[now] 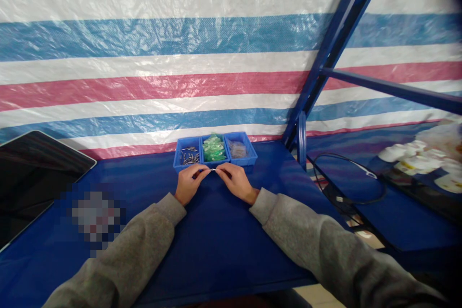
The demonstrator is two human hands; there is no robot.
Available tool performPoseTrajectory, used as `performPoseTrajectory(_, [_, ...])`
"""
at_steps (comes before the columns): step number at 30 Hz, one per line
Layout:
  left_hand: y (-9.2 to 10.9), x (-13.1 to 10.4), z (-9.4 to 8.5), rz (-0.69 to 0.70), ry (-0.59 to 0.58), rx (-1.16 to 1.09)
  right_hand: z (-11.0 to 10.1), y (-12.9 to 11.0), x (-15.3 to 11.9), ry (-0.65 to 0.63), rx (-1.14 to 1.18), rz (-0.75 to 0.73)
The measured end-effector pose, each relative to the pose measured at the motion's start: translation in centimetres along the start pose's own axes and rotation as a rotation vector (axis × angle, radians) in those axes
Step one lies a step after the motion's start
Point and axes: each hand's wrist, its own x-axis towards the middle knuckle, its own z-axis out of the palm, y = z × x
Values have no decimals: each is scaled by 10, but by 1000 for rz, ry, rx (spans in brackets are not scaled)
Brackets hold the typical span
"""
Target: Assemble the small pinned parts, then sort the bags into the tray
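Both hands meet in front of the blue bins, pinching one small thin metallic piece [212, 169] between them; its exact kind is too small to make out. My left hand [189, 182] has thumb and forefinger closed at its left end. At the other end, the fingertips of my right hand [236, 180] are pressed together. Just beyond, a blue three-part bin [177, 160] holds loose thin metal pieces [190, 156] on the left, green plastic packets [213, 148] in the middle and clear plastic packets or pieces [237, 149] on the right.
A dark flat screen [36, 178] lies at the left of the blue table [216, 250]. A blurred-out patch [94, 216] is near it. On the right are a blue metal frame [325, 62], a looped black cable [346, 200] and white items [415, 156]. A striped sheet [162, 33] hangs behind.
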Motion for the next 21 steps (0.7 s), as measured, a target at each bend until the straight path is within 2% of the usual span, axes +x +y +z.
performPoseTrajectory(4, [4, 0, -1, 12, 23, -75, 2, 3, 0, -59, -19, -12])
performPoseTrajectory(7, [4, -1, 0, -46, 22, -159, 2, 4, 0, -54, -42, -4])
performPoseTrajectory(12, [3, -2, 1, -102, -37, -77, 0, 2, 1, -11, -42, 7])
performPoseTrajectory(19, [5, 3, 0, 91, -50, 40, -1, 0, 1, 24, -28, 18])
performPoseTrajectory(21, [4, 3, 0, 104, -69, 40, -1, 0, 0, 28, -23, 16])
